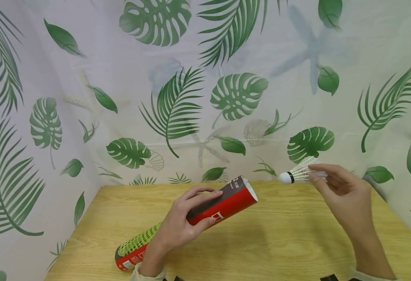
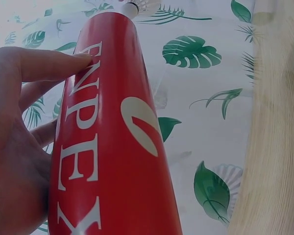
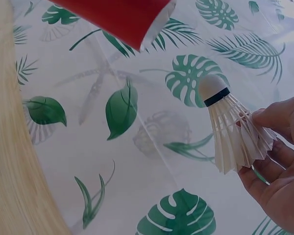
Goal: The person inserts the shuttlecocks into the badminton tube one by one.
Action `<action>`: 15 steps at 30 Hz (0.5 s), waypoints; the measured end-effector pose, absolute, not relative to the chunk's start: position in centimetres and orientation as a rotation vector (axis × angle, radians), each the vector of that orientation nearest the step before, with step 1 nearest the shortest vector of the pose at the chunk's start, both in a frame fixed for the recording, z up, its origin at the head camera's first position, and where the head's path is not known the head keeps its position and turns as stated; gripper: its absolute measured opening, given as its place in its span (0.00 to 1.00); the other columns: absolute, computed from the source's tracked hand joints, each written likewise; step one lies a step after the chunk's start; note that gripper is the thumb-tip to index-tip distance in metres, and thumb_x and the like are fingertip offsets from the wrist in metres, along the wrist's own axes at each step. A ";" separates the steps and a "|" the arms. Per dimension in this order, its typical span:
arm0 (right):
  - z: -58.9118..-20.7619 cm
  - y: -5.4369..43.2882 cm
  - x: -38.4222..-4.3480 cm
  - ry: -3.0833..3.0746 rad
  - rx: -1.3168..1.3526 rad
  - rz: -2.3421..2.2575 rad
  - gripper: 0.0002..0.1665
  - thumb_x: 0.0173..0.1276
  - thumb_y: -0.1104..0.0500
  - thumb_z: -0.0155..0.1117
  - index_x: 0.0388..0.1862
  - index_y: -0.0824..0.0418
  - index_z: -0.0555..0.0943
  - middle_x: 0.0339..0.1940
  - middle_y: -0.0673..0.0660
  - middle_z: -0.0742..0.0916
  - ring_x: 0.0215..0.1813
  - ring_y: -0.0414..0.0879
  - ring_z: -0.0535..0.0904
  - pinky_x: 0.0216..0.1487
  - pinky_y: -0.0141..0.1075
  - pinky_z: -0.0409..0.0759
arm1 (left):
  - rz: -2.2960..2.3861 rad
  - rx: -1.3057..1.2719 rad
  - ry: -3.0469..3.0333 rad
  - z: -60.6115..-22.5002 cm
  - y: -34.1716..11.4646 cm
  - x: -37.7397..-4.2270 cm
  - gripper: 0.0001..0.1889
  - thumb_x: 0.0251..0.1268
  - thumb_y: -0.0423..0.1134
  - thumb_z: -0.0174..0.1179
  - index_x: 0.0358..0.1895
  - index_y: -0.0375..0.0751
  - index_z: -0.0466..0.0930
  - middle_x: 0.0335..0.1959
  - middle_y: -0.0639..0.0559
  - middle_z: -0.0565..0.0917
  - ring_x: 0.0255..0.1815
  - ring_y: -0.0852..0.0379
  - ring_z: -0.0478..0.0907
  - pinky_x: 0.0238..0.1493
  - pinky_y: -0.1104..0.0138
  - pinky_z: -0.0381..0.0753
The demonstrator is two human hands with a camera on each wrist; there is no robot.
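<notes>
My left hand (image 1: 181, 220) grips a red, black and green shuttlecock tube (image 1: 231, 205), thumb on the near side and fingers over the top. The tube slants up to the right, its white-rimmed mouth facing right; in the left wrist view, large white letters run along its red side (image 2: 117, 137). To the right of the mouth, my right hand (image 1: 347, 197) pinches a white feather shuttlecock (image 1: 300, 173) by its feathers. The round cork, with a black band, points left toward the tube mouth, apart from it. In the right wrist view the shuttlecock (image 3: 230, 127) shows whole; the tube's inside is hidden.
Beneath both hands lies a wood-grain table (image 1: 279, 238). A white cloth (image 1: 191, 164) printed with green leaves hangs behind the table and along its sides. The tube's lower end is close to the table at the front left.
</notes>
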State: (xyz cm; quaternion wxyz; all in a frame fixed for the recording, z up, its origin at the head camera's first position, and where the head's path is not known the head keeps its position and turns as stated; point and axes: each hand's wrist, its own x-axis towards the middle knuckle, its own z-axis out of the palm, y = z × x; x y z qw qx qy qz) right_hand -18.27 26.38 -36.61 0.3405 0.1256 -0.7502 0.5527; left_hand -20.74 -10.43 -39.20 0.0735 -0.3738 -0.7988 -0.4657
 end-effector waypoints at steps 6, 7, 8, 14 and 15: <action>-36.4 25.0 -18.1 -1.885 0.440 1.577 0.15 0.63 0.81 0.65 0.49 0.79 0.83 0.41 0.56 0.91 0.39 0.40 0.88 0.43 0.25 0.83 | -1.408 -1.115 -2.398 -39.2 -10.4 -20.7 0.30 0.64 0.35 0.69 0.68 0.61 0.79 0.67 0.61 0.75 0.64 0.53 0.72 0.55 0.55 0.82; -36.4 24.7 -18.0 -1.881 0.451 1.587 0.15 0.63 0.82 0.65 0.49 0.79 0.83 0.41 0.56 0.91 0.40 0.40 0.87 0.44 0.26 0.83 | -1.410 -1.116 -2.399 -39.2 -10.4 -20.7 0.29 0.64 0.35 0.69 0.68 0.61 0.79 0.67 0.61 0.75 0.64 0.53 0.72 0.55 0.55 0.82; -36.5 24.5 -18.1 -1.860 0.482 1.603 0.15 0.62 0.82 0.64 0.49 0.80 0.83 0.41 0.57 0.90 0.40 0.41 0.88 0.45 0.26 0.82 | -1.412 -1.117 -2.399 -39.2 -10.4 -20.7 0.29 0.64 0.35 0.69 0.68 0.61 0.79 0.67 0.61 0.75 0.64 0.53 0.72 0.55 0.56 0.82; -37.0 23.4 -18.6 -1.741 0.668 1.650 0.17 0.59 0.87 0.62 0.48 0.82 0.82 0.42 0.62 0.89 0.42 0.43 0.88 0.47 0.26 0.82 | -1.420 -1.121 -2.386 -39.2 -10.4 -20.7 0.28 0.65 0.36 0.68 0.68 0.61 0.79 0.67 0.60 0.75 0.64 0.52 0.73 0.55 0.56 0.82; -37.0 23.3 -18.6 -1.743 0.673 1.648 0.17 0.58 0.87 0.62 0.48 0.82 0.82 0.42 0.62 0.89 0.42 0.43 0.88 0.47 0.26 0.82 | -1.423 -1.123 -2.381 -39.2 -10.4 -20.7 0.28 0.65 0.36 0.68 0.68 0.60 0.79 0.67 0.60 0.75 0.63 0.52 0.73 0.55 0.56 0.82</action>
